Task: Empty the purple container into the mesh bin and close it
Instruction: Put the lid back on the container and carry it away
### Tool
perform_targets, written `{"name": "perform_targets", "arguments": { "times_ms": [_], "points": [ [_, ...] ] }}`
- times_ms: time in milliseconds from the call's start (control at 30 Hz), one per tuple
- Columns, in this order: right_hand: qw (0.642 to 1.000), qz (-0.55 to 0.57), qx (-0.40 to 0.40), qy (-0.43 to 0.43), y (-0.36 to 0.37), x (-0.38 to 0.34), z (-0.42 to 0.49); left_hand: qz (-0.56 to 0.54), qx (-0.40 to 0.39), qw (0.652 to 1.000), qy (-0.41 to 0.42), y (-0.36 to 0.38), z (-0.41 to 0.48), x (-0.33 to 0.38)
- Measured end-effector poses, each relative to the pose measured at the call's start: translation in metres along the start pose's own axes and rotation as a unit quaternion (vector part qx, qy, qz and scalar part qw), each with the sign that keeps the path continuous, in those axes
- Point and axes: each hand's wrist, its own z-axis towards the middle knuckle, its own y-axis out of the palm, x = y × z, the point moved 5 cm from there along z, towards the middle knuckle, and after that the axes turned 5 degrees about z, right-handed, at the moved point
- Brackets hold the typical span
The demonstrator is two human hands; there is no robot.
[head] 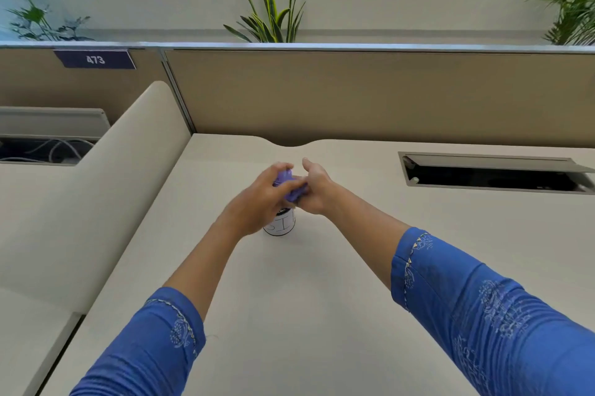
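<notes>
The purple container [287,185] is held up between both hands, above the middle of the desk, and mostly hidden by fingers. My left hand [257,199] wraps over its near and left side. My right hand [314,188] grips its right side, thumb raised. Directly below them stands a small cylindrical bin [280,225] with a white label and dark rim; my left hand covers most of it, so its mesh is hard to make out. Whether the container is open or closed is hidden.
The pale desk [289,299] has an open cable hatch [495,175] at the back right. A tan partition [354,93] runs along the far edge, with plants behind it. A low cream divider [106,189] bounds the left side.
</notes>
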Motion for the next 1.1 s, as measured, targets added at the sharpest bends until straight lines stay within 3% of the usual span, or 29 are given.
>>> {"name": "perform_targets", "arguments": {
  "times_ms": [167, 267, 433, 600, 767, 933, 1100],
  "points": [
    [1.000, -0.022, 0.005, 0.018, -0.012, -0.003, 0.001, 0.146, -0.037, 0.986, 0.078, 0.004, 0.002, 0.013],
    [0.998, -0.055, 0.010, 0.023, -0.015, -0.005, 0.000, 0.172, -0.054, 0.978, 0.108, 0.004, 0.002, 0.017],
    [0.993, -0.114, -0.037, 0.000, -0.009, -0.006, -0.002, -0.008, -0.051, 0.998, 0.028, -0.009, 0.010, 0.009],
    [0.989, -0.116, -0.088, -0.004, 0.001, -0.010, -0.002, -0.066, -0.005, 0.997, -0.025, -0.018, 0.009, 0.000],
    [0.984, -0.129, -0.124, -0.016, 0.006, -0.015, -0.005, -0.142, 0.053, 0.988, -0.012, -0.021, 0.013, -0.002],
    [0.986, -0.154, -0.054, -0.037, -0.003, -0.012, 0.000, -0.254, 0.038, 0.959, -0.118, -0.020, 0.013, -0.021],
    [0.978, -0.195, -0.025, -0.074, -0.007, -0.016, 0.004, -0.334, 0.017, 0.899, -0.283, -0.009, 0.004, -0.034]
  ]
}}
